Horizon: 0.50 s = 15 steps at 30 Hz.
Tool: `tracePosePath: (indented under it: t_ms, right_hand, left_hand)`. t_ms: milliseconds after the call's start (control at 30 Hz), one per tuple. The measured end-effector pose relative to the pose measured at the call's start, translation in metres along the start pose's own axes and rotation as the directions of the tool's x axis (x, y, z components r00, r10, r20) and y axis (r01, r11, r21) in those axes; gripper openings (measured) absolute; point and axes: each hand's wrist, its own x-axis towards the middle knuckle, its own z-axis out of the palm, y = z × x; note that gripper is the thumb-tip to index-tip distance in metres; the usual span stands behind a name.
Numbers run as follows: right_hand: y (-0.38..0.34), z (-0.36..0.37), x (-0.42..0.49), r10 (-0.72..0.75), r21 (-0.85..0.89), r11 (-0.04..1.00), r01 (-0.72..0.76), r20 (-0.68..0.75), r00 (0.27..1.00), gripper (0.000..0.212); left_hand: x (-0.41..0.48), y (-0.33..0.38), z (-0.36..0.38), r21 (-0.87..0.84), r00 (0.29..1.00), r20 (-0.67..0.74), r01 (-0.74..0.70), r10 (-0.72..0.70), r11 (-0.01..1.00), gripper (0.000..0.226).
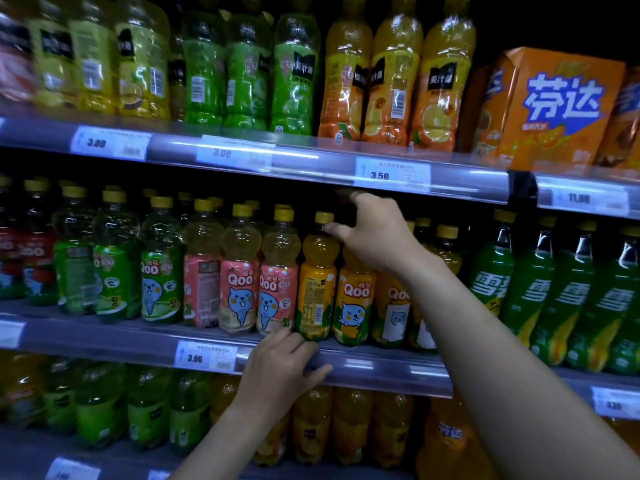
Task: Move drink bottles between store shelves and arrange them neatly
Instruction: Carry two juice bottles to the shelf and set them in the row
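The middle shelf (381, 367) holds a row of Qoo bottles with yellow caps. My right hand (375, 237) is over the top of an orange Qoo bottle (353, 299) and hides its cap. Its thumb stretches left to the neck of the neighbouring orange bottle (317, 292), whose label is turned backwards, and a finger points up towards the shelf above. My left hand (282, 367) rests on the shelf's front rail just below that turned bottle, fingers lying loosely over the edge. Pink Qoo bottles (277, 289) stand to the left.
Green Qoo bottles (161, 282) and red ones fill the middle shelf's left, green Sprite bottles (540, 292) its right. The top shelf carries yellow, green and orange juice bottles (394, 81) and an orange Fanta pack (554, 105). More bottles stand on the bottom shelf (145, 407).
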Motion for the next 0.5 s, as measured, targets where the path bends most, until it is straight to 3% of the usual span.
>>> tracePosePath:
  t_ms: [100,200,333,500]
  right_hand:
    - [-0.010,0.009,0.002,-0.022,0.047,0.999,0.015,0.150,0.988,0.060]
    - [-0.006,0.020,0.006,0.082,0.157,0.982,-0.104,0.144,0.986,0.051]
    - [-0.002,0.023,0.012,0.122,0.140,0.980,-0.140,0.130,0.984,0.048]
    - [0.004,0.026,0.018,0.169,0.248,0.949,-0.193,0.116,0.979,0.038]
  left_hand:
    - [-0.005,-0.015,0.000,-0.071,0.997,0.005,-0.080,0.081,0.994,0.028]
    - [-0.017,-0.027,-0.005,-0.066,0.992,-0.012,-0.123,0.122,0.990,0.027]
    - [-0.029,-0.038,-0.018,0.026,0.998,-0.052,-0.040,0.041,0.999,0.028]
    - [-0.034,-0.061,-0.034,0.099,0.993,-0.089,0.087,-0.078,0.991,0.040]
